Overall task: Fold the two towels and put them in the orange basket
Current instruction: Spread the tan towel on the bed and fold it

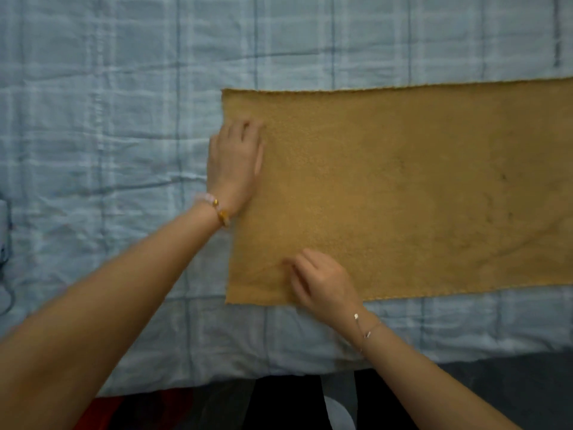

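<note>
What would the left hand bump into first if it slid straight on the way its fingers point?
Only more towel: the left hand points away from the person, toward the towel's far edge. Past that edge lies blue bedcover. Nothing else shows in that line.

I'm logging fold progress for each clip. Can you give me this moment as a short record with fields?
surface: blue checked bedspread
towel: one tan towel, lying flat, running out of frame at the right
left hand: rests on the towel's left edge, near the far corner
right hand: fingers curled on the towel near its near left corner; grip unclear because of blur
second towel: not in view
orange basket: not in view
fold state: no fold visible yet
</note>
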`<act>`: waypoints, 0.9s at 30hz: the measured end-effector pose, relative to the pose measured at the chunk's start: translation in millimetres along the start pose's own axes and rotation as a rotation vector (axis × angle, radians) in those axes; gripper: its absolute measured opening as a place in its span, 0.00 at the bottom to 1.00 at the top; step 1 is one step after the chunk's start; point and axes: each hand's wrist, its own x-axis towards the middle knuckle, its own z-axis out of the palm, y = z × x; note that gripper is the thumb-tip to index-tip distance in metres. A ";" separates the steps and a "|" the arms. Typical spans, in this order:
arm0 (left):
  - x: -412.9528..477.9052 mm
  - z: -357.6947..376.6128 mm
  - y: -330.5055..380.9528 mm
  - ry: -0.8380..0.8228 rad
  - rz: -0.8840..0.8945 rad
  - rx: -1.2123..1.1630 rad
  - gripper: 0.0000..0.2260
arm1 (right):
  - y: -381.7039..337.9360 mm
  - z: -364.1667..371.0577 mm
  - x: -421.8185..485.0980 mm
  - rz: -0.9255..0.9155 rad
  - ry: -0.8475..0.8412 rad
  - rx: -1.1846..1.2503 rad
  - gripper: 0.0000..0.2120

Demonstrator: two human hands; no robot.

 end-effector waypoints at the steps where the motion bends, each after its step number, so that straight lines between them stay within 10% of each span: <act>1: -17.5 5.1 11.4 -0.022 0.029 -0.022 0.15 | 10.9 -7.8 0.4 0.045 0.039 -0.020 0.08; 11: -70.8 30.0 127.3 -0.160 0.082 -0.086 0.16 | 162.6 -134.4 -47.7 0.387 0.363 -0.156 0.12; 27: -100.1 83.2 356.6 -0.258 -0.147 -0.163 0.20 | 356.6 -293.0 -200.9 0.664 0.252 -0.314 0.12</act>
